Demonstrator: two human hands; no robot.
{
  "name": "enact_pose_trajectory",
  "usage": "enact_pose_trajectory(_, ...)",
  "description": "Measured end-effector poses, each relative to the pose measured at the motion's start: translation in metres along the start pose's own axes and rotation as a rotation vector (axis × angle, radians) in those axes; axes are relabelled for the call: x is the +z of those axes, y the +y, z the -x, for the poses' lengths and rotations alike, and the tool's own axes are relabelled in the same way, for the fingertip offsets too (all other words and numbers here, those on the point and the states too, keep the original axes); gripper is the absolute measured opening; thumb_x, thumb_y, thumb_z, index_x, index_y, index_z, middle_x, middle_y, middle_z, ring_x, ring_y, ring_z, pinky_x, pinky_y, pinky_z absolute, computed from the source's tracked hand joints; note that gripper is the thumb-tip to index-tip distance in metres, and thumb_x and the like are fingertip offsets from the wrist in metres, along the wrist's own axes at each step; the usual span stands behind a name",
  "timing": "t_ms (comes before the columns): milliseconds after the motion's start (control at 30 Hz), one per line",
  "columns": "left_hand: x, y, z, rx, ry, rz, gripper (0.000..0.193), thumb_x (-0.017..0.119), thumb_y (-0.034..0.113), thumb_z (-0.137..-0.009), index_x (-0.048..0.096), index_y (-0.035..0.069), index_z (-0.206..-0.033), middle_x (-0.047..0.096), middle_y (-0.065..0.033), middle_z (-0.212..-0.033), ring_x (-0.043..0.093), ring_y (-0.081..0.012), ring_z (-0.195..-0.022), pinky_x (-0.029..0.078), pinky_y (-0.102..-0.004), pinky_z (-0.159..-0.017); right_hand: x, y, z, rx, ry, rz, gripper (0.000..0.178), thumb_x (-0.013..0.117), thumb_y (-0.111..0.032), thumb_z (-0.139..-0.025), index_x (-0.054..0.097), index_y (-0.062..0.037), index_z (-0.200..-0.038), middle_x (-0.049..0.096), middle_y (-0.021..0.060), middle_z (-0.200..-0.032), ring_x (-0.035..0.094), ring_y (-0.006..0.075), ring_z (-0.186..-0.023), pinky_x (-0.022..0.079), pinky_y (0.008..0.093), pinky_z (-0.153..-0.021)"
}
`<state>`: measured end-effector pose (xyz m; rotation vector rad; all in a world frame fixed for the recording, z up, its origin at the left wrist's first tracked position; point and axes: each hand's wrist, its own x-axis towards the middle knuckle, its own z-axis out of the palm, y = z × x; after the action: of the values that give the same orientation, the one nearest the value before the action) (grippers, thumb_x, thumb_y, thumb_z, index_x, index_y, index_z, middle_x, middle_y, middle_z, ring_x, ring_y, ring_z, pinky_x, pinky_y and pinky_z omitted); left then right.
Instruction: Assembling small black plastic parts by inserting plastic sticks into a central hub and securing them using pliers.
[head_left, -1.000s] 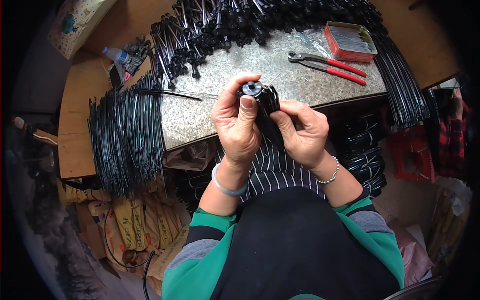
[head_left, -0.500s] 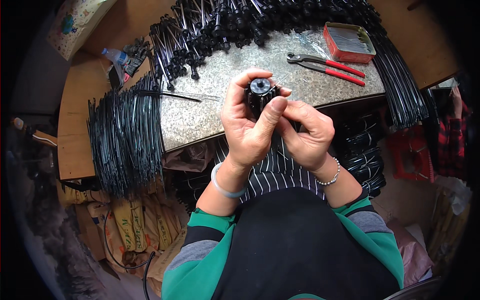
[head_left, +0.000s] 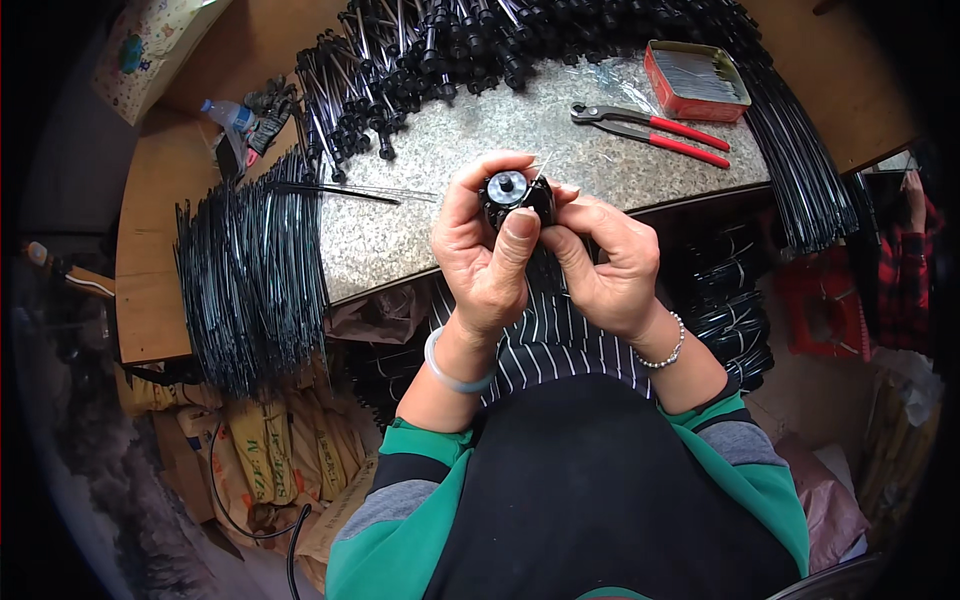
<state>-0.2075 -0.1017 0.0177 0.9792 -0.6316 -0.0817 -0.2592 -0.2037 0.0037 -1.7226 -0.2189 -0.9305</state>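
My left hand (head_left: pixel 480 250) wraps round a black umbrella hub (head_left: pixel 507 187), its round top facing up and its thumb pressed on the near side. Dark rib ends crowd the hub's sides, and a thin pale wire (head_left: pixel 541 172) sticks out by its far right edge. My right hand (head_left: pixel 612 258) is closed close against the hub's right side, thumb and forefinger pinched together. What lies between those fingertips is too small and covered to make out. Below, some dark strips hang between the two hands.
Beyond my hands, red-handled pincers (head_left: pixel 655 135) lie on the speckled bench top (head_left: pixel 400 225), beside a red tin of wires (head_left: pixel 698 80). Black ribs (head_left: pixel 250 290) hang over the left edge; more (head_left: pixel 800 180) lie right. Umbrella shafts (head_left: pixel 430 60) pile up at the back.
The hub has shifted slightly left and nearer me, with its top turned more to the left. My right fingers have moved up along its right side. A pale wire shows more plainly beside it.
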Motion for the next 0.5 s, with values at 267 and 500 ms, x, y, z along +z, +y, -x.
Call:
enact_pose_trajectory(267, -0.002, -0.0005, -0.0034, -0.015, 0.011, -0.038, 0.058, 0.055, 0.042, -0.083, 0.044, -0.007, -0.113, 0.06, -0.015, -0.088, 0.062, -0.0263, -0.085, 0.05, -0.0382, -0.081, -0.0025, -0.0015, -0.0001, 0.068, -0.077, -0.01, 0.011, 0.064, -0.002, -0.079, 0.06, 0.0045, -0.086, 0.064, 0.0143, -0.085, 0.063, 0.0191, -0.079, 0.048, 0.0273, -0.07)
enact_pose_trajectory(500, -0.0067, 0.0017, -0.0008, 0.014, -0.013, -0.095, 0.058, 0.05, 0.043, -0.086, 0.043, -0.008, -0.113, 0.061, -0.016, -0.086, 0.062, -0.0267, -0.084, 0.05, -0.0392, -0.08, -0.001, 0.0015, -0.0071, 0.15, -0.094, -0.106, 0.009, 0.067, -0.002, -0.074, 0.063, 0.0027, -0.081, 0.063, 0.0119, -0.078, 0.062, 0.02, -0.071, 0.048, 0.0265, -0.065)
